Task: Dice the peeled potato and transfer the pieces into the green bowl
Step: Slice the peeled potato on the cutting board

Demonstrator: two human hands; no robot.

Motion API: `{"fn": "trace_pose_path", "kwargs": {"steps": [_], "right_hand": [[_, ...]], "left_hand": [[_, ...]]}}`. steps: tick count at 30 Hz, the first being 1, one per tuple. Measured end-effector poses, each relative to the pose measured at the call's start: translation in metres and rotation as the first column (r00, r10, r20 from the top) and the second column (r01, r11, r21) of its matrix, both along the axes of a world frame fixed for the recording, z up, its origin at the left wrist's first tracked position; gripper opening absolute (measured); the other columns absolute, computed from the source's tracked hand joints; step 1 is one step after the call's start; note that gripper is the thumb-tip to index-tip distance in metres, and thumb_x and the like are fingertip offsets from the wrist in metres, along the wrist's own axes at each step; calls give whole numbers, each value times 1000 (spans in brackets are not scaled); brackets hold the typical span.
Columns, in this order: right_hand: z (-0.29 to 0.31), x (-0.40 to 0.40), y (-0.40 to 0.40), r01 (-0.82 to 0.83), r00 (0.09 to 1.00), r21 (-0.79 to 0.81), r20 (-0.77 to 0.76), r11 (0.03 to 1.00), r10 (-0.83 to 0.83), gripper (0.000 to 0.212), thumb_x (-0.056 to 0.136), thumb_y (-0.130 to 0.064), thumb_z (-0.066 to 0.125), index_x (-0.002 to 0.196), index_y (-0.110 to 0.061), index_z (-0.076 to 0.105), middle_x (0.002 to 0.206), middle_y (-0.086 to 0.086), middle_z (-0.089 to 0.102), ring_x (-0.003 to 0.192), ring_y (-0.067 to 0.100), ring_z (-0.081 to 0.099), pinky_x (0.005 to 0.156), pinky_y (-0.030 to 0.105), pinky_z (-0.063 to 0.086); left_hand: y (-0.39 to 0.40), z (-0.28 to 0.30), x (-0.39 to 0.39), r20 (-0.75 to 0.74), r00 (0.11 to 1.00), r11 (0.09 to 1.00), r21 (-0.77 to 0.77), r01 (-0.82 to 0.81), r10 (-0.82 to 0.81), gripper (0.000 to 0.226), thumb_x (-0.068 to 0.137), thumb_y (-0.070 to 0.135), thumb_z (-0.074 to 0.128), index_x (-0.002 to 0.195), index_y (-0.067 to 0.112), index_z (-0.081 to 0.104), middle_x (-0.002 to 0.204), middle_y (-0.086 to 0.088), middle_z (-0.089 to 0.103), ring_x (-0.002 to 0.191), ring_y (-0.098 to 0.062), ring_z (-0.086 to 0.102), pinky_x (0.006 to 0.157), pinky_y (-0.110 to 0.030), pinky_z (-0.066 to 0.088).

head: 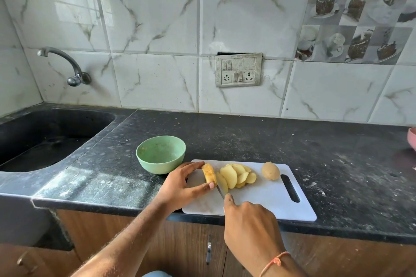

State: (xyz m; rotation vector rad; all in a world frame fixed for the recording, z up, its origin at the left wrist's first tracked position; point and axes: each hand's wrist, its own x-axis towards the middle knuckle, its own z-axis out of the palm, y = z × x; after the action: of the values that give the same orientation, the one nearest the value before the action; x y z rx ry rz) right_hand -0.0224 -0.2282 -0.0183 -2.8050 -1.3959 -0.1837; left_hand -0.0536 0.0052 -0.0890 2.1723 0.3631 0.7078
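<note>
On the white cutting board (265,198) my left hand (182,184) pinches the remaining end of the peeled potato (209,174) between thumb and fingers. My right hand (249,220) grips a knife (221,192); its blade lies against the cut face of that piece, and the handle is hidden in my fist. Several yellow potato slices (235,175) lie fanned out to the right of the blade. A second whole potato (270,171) rests near the board's handle slot. The green bowl (160,154) stands just beyond the board's left corner, holding only a few scraps.
A black sink (45,135) with a wall tap (67,65) lies to the left. The dark stone counter (292,139) runs right to a pink bowl's edge (412,139). A switch panel (238,69) sits on the tiled wall. The board overhangs the counter's front edge.
</note>
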Motion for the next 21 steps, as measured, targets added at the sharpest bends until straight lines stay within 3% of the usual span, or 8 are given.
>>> {"fn": "trace_pose_path", "kwargs": {"steps": [4,9,13,21], "right_hand": [[5,3,1,18,1000,44,24,999,-19,55,105,-16,34,160,-18,30,106,9,72,98,29,69,66,34,43],[11,4,1,18,999,95,42,995,-22,51,107,-20,33,158,-23,34,110,7,73,101,28,69,65,32,38],[14,3,4,-4,999,136,44,991,-2,49,108,-23,32,157,-24,35,109,5,73,99,27,69,50,31,27],[15,0,16,28,998,93,58,995,-33,52,104,-15,33,156,-17,35,115,8,72,103,29,69,66,35,40]], "left_hand": [[-2,0,-1,19,1000,1000,-27,15,-14,75,70,58,93,136,35,67,131,23,65,126,9,57,103,-13,46],[-4,1,0,36,999,999,-41,21,-20,71,65,60,94,129,47,63,129,24,66,125,9,58,104,-17,47],[-5,2,-1,39,999,1000,-15,12,-11,68,65,61,92,126,51,63,127,25,66,123,10,58,103,-17,48],[-7,4,-2,55,998,1000,-27,-4,6,65,58,69,89,116,57,62,118,30,67,121,9,59,102,-18,49]]}}
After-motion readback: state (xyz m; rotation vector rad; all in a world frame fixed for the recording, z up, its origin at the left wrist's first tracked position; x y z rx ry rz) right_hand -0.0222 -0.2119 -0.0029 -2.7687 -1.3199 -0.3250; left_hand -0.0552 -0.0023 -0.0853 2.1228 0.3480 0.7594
